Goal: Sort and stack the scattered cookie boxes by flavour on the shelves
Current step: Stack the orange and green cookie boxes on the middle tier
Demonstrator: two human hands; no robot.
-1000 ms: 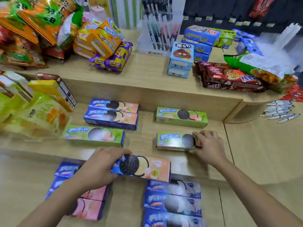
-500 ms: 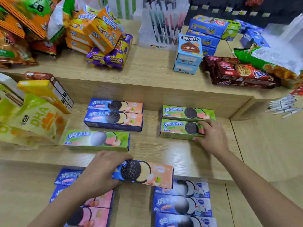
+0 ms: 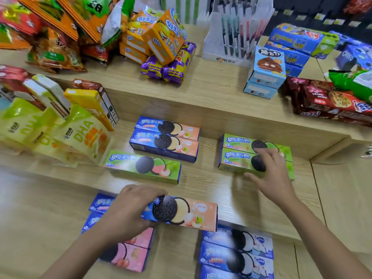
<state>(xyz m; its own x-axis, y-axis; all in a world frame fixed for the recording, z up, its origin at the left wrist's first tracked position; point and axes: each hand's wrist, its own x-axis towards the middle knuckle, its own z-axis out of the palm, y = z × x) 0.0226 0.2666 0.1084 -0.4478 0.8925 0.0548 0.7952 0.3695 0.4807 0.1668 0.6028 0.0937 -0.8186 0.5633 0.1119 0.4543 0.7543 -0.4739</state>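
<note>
Both hands occupied: left hand (image 3: 128,208) grips peach box (image 3: 193,214) at middle shelf (image 3: 211,182) front edge; right hand (image 3: 269,174), fingers extended, presses green box (image 3: 235,162) on that shelf.

The right hand (image 3: 269,174) has slid the near green cookie box (image 3: 235,163) across the middle shelf (image 3: 211,178) toward 12 o'clock. The box began well apart from the rear green cookie box (image 3: 237,140) and now lies touching it. The hand's grip at the box's 3 o'clock end has loosened, and its fingers now lie spread over the top.
</note>
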